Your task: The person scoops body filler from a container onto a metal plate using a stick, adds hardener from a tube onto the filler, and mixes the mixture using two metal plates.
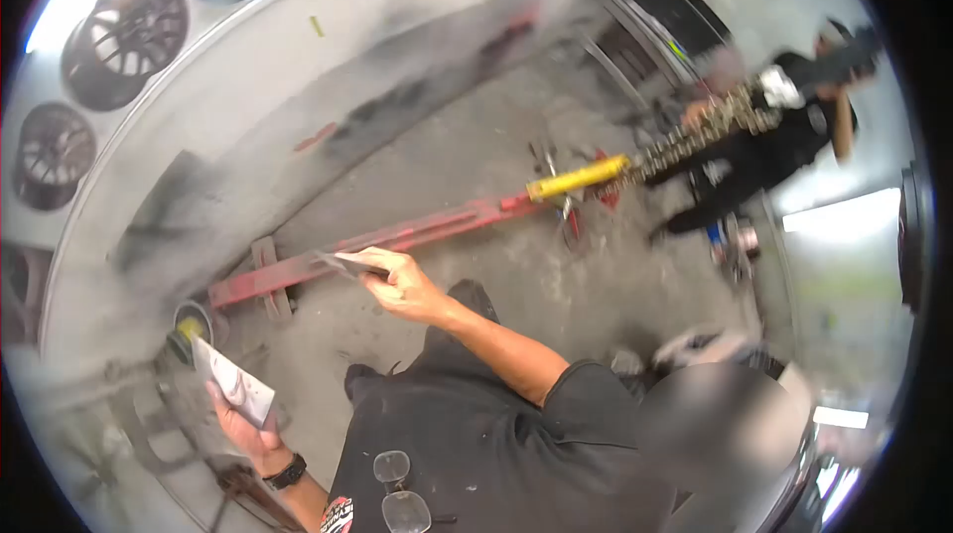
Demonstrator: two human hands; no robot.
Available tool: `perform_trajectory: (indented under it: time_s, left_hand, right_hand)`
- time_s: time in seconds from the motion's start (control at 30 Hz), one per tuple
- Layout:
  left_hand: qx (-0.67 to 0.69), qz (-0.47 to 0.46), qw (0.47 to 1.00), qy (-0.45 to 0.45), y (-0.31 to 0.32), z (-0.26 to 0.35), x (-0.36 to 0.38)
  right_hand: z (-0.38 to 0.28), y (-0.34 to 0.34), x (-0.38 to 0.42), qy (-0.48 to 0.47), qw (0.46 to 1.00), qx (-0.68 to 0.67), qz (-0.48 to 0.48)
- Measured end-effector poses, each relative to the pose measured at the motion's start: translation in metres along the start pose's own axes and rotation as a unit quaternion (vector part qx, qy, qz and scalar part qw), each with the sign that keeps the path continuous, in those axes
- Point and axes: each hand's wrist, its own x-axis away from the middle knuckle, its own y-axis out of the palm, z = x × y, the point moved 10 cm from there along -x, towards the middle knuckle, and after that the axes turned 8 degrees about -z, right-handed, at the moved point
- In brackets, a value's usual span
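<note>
My left hand [248, 430], with a dark watch on its wrist, holds a white flat board [236, 381] with darker marks on its face. Further up, my right hand [405, 287] is pinched on a thin, flat, grey piece [359, 264], which looks like a spreader; its far edge is blurred. This piece is near a large pale curved panel [268, 86] with grey patches. The two hands are apart. A round can-like container [196, 320] with something yellow at it stands just beyond the board.
A red beam [427, 230] with a yellow section [581, 178] and a chain [705, 128] crosses the floor. A person in black [784, 136] stands at the right. Wheels [137, 37] hang at upper left. A dark cart [660, 22] stands behind. Glasses [397, 493] hang on my shirt.
</note>
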Motion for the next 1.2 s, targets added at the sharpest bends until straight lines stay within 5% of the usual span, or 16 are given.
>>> perform_trajectory:
  time_s: [0.07,0.17,0.27,0.37,0.47,0.53,0.6,0.7,0.73,0.87,1.07,1.13,1.2]
  left_hand:
    - [0.042,-0.137,0.982,-0.122,0.001,0.005,-0.026]
    - [-0.013,-0.168,0.962,-0.216,0.037,-0.002,-0.009]
    - [0.016,-0.307,0.850,-0.428,0.072,-0.042,0.031]
    - [-0.054,-0.256,0.877,-0.403,0.097,-0.064,0.044]
    - [-0.109,-0.356,0.857,-0.357,0.123,-0.063,0.041]
    - [-0.170,-0.409,0.838,-0.319,0.141,-0.068,0.054]
    - [-0.263,-0.446,0.817,-0.257,0.142,-0.069,0.070]
    - [-0.386,-0.500,0.761,-0.148,0.160,-0.049,0.096]
    - [-0.361,-0.477,0.792,-0.124,0.171,-0.038,0.113]
    - [-0.421,-0.491,0.754,-0.114,0.145,-0.043,0.109]
    - [-0.404,-0.452,0.785,-0.126,0.106,-0.028,0.072]
    - [-0.198,-0.361,0.855,-0.316,0.108,-0.021,0.072]
    - [-0.237,-0.317,0.859,-0.323,0.096,-0.011,0.054]
  right_hand:
    - [0.008,0.024,0.029,0.069,0.993,-0.048,0.081]
    - [-0.005,0.046,0.075,0.015,0.986,-0.093,0.140]
    - [-0.076,0.091,0.094,-0.081,0.989,-0.019,0.125]
    - [-0.153,0.110,0.121,-0.159,0.980,0.041,0.117]
    - [-0.193,0.090,0.169,-0.242,0.957,-0.011,0.159]
    - [-0.217,0.089,0.177,-0.161,0.924,0.277,0.208]
    - [-0.221,0.101,0.179,-0.062,0.777,0.593,0.204]
    - [-0.197,0.141,0.181,-0.060,0.709,0.690,0.128]
    - [-0.190,0.152,0.186,-0.066,0.721,0.680,0.118]
    - [-0.172,0.196,0.206,-0.060,0.742,0.660,0.102]
    - [-0.168,0.251,0.219,0.020,0.781,0.619,0.076]
    - [-0.178,0.254,0.225,0.047,0.817,0.567,0.096]
    - [-0.185,0.253,0.240,0.009,0.849,0.496,0.182]
